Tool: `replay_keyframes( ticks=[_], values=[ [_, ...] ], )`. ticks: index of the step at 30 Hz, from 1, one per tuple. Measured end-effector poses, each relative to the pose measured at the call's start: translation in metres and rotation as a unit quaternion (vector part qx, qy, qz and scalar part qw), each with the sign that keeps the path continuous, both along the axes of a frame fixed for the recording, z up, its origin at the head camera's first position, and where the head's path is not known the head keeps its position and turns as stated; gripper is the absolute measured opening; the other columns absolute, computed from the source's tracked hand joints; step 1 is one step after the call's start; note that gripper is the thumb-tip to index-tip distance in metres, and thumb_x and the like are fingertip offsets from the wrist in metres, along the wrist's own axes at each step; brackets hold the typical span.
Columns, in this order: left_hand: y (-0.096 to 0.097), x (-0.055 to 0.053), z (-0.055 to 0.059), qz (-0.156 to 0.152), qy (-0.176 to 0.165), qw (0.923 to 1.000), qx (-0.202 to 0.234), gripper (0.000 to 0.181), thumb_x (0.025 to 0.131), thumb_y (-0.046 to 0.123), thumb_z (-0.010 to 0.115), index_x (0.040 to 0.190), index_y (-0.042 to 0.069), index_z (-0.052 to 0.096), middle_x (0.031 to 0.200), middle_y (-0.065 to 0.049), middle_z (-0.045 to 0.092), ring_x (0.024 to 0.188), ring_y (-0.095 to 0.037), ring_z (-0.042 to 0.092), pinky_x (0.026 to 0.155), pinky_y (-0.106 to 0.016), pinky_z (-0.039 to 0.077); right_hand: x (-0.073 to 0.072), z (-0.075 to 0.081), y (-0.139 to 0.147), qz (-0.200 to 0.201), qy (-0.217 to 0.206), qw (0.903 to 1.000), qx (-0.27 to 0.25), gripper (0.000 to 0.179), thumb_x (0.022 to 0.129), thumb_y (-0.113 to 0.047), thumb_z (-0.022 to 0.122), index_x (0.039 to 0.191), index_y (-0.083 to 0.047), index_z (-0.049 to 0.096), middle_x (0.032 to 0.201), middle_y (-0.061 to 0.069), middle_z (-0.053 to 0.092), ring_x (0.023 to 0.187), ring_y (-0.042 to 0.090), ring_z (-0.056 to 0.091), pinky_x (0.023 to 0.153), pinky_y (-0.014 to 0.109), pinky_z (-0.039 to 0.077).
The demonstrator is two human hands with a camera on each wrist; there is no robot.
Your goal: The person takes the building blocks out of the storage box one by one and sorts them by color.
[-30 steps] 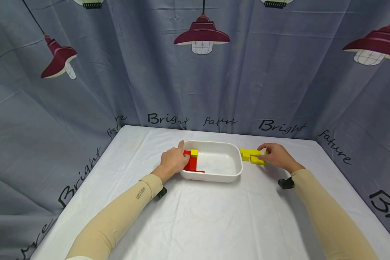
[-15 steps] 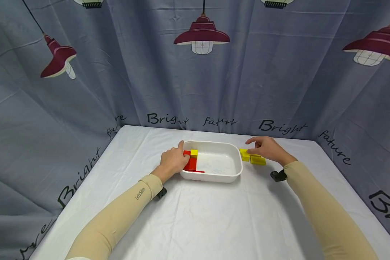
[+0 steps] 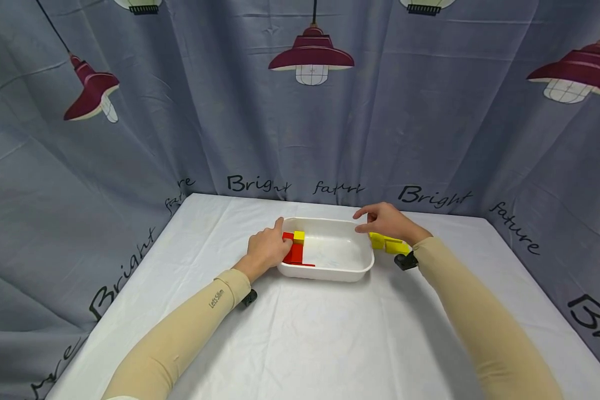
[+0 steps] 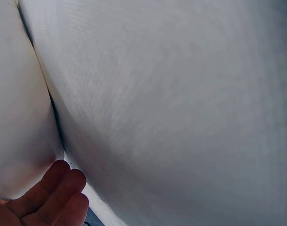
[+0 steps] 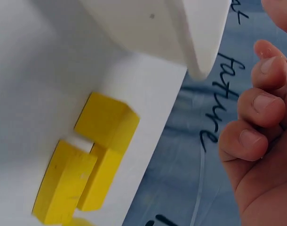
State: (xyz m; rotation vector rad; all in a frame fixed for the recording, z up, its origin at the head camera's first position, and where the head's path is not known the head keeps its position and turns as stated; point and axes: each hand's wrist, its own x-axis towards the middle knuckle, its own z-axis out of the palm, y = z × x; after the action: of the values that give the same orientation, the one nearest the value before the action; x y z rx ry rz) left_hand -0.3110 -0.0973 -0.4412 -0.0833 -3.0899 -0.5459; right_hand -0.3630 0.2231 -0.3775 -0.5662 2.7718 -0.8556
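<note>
A white plastic tray (image 3: 325, 275) stands at the middle of the table. My left hand (image 3: 265, 249) grips its left rim, the thumb inside over the red blocks and the index finger along the rim. In the left wrist view, fingertips (image 4: 75, 181) lie against the tray's outer wall. Red blocks (image 3: 296, 254) and a small yellow block (image 3: 298, 237) sit at the tray's left end. My right hand (image 3: 387, 222) hovers above the right rim, thumb and index finger apart with nothing between them. The right wrist view shows its other fingers (image 5: 251, 139) loosely curled.
Yellow blocks (image 5: 63, 181) lie grouped on the white-covered table (image 3: 330, 333), just right of the tray and partly under my right wrist. A grey-blue curtain (image 3: 220, 111) printed with lamps and lettering hangs behind the table.
My right hand has moved left, from over the yellow blocks to above the tray's right rim. The left hand, the tray and the blocks in it have stayed put.
</note>
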Motion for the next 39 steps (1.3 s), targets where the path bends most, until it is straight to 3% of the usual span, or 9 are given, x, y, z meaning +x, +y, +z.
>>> replay_keyframes(
  ticks=[24,39],
  values=[
    [-0.001,-0.002,-0.001,-0.001,0.002,1.0000,-0.001,0.067,0.097,0.037,0.045,0.157,0.012,0.030,0.105,-0.013,0.073,0.080,-0.028,0.067,0.076,-0.044,0.055,-0.014,-0.008,-0.073,0.066,-0.042,0.9969,-0.003,0.042,0.086,-0.030,0.078,0.122,-0.010,0.072,0.082,0.006,0.058,0.081,0.022,0.052,0.071,0.032,0.040],
    [0.000,-0.002,-0.002,0.004,-0.007,0.9999,-0.009,0.067,0.098,0.038,0.045,0.158,0.012,0.029,0.108,-0.013,0.072,0.085,-0.029,0.068,0.081,-0.045,0.055,-0.022,-0.021,-0.107,0.063,-0.074,0.9952,0.011,0.038,0.086,-0.028,0.078,0.120,-0.012,0.073,0.080,0.012,0.063,0.078,0.023,0.058,0.075,0.033,0.047]
  ],
)
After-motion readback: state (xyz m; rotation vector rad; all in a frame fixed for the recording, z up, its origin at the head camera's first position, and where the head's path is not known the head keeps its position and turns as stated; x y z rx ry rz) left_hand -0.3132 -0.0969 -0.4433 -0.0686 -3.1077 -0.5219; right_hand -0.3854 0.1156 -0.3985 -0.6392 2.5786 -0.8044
